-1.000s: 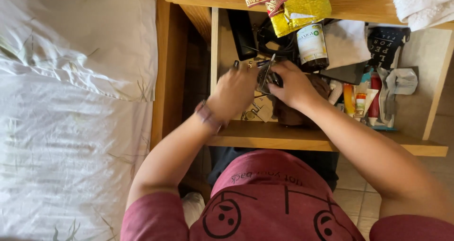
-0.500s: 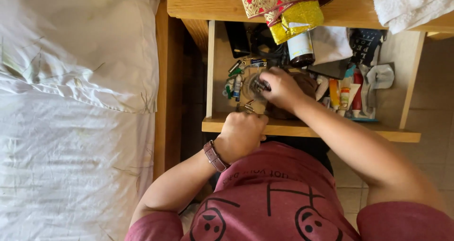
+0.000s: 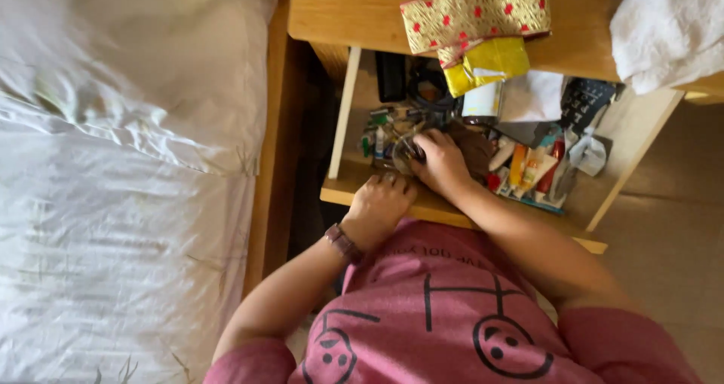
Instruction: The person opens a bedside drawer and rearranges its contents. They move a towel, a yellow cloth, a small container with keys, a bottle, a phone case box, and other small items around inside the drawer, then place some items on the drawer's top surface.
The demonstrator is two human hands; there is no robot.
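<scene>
i see my right hand [image 3: 437,162] down in the open drawer [image 3: 343,128], fingers pinching a small shiny thing [image 3: 407,149] near the drawer's left half, beside scattered pens [image 3: 381,131]. my left hand [image 3: 381,201] rests on the drawer's front edge, fingers curled shut — whether it holds anything i cannot tell. tubes [image 3: 528,169] crowd the right side; a gold pouch [image 3: 475,11] and white towel [image 3: 667,30] sit on the tabletop [image 3: 347,11] — a bed [image 3: 121,165] lies left.

- The drawer [image 3: 343,120] is crowded: small clutter at its left wall, tubes [image 3: 524,169] along its right side.
- A gold bag [image 3: 479,22] overhangs the drawer's back edge.
- A bare strip shows along the right wall.
</scene>
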